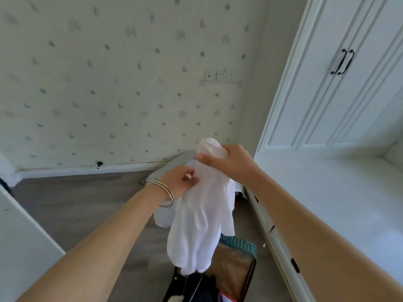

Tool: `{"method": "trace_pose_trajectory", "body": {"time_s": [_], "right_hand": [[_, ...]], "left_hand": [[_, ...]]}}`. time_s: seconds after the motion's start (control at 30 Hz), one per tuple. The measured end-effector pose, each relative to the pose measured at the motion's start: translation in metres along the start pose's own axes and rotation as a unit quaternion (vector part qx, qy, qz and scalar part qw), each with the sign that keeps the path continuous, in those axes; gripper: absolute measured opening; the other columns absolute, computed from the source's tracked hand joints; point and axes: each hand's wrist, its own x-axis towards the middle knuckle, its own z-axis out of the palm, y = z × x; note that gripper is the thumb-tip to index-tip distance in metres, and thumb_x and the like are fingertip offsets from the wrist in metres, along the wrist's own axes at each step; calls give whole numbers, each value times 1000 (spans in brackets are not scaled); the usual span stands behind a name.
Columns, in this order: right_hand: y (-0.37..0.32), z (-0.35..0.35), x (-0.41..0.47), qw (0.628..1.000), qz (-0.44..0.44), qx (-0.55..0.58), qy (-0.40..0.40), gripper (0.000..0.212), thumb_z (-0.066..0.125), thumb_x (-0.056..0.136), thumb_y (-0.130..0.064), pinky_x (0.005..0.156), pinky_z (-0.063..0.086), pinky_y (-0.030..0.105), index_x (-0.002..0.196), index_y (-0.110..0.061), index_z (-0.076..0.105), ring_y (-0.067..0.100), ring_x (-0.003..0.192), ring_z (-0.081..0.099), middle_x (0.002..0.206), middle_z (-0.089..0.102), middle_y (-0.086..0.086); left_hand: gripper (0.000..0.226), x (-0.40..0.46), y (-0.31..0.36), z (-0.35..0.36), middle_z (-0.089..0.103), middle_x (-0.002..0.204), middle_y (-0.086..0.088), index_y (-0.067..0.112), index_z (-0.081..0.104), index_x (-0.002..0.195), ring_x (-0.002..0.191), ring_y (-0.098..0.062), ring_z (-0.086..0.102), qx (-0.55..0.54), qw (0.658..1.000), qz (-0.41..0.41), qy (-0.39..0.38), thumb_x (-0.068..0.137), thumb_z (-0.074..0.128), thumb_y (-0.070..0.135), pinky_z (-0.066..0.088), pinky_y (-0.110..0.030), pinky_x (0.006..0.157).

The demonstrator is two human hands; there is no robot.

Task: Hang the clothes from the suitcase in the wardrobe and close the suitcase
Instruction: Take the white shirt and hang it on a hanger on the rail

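Two hands: both on one white garment (202, 216), held up in mid-air above the suitcase (237, 264).
Garment: bunched at the top, hanging limp. Long axis runs near vertical, top end at the right hand, bottom hem just above the suitcase contents.
Right hand (229, 162): clamped round the bunched top, carrying the weight. Highest point of the hold.
Left hand (181, 182): lower and to the left, fingers pinching the cloth edge just under the right hand's grip. Bracelets (161, 192) on that wrist.
Suitcase: open on the floor (76, 203), directly below the garment. Dark clothes (196, 288) left inside, so unpacking is not done and the lid stays open for now.
Wardrobe (327, 94): to the right of both hands, doors shut, black handles (342, 62) up high.
Key relation: wardrobe lies right of the garment, so the right hand is the nearer one. But it is the one holding the load.
Hanger: none visible in frame.
Judgement: step in hand looks like sorting out the garment's top end for hanging. Next move likely needs the left hand to take the cloth so the right can reach a door handle.
Risk: single bunched grip, cloth could slip back into the suitcase.
Wall (109, 83): patterned paper, socket plate (220, 76) behind.
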Motion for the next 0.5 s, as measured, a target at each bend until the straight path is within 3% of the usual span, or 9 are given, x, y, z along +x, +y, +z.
{"method": "trace_pose_trajectory", "body": {"time_s": [0.1, 0.17, 0.27, 0.33, 0.43, 0.5], "right_hand": [[-45, -8, -2, 998, -34, -47, 10, 39, 72, 75, -45, 54, 34, 29, 75, -11, 55, 19, 67, 49, 68, 50, 0], [-73, -9, -3, 998, -56, -38, 20, 29, 64, 85, -34, 53, 34, 27, 70, -12, 52, 22, 73, 49, 66, 49, -1], [-115, 2, -4, 994, -102, -27, 6, 36, 53, 91, -27, 49, 29, 23, 58, -18, 41, 22, 70, 45, 60, 43, -3], [-142, 15, -9, 988, -144, -45, -26, 40, 49, 94, -24, 48, 26, 22, 56, -19, 37, 19, 63, 40, 57, 40, -3], [-185, 43, -21, 976, -193, -52, -84, 40, 45, 95, -22, 48, 25, 22, 56, -17, 35, 17, 59, 37, 58, 39, -2], [-210, 63, -32, 969, -216, -38, -117, 37, 48, 92, -20, 49, 27, 23, 57, -17, 38, 16, 59, 38, 59, 40, -2]], "left_hand": [[16, -26, 21, -49, 49, 65, 1, 12, 50, 77, 62, -17, 45, 4, 999, 6, 52, 92, 47, 18, 37, -24, 58], [18, -45, 31, -83, 49, 65, 1, 17, 48, 73, 65, -20, 45, 13, 997, -4, 79, 90, 47, 17, 36, -24, 58], [22, -78, 39, -126, 57, 68, -1, 21, 52, 76, 67, -22, 50, -39, 996, -24, 72, 82, 47, 1, 43, -26, 67], [22, -102, 47, -152, 62, 76, -4, 15, 53, 89, 68, -20, 54, -82, 994, -30, 71, 76, 50, -2, 45, -16, 61], [27, -141, 45, -191, 59, 86, -3, 15, 54, 89, 77, -15, 54, -99, 985, -70, 123, 65, 55, 27, 40, -24, 67], [35, -162, 35, -211, 56, 84, 2, 17, 55, 85, 80, -15, 54, -103, 977, -105, 152, 70, 59, 48, 44, -30, 74]]}}
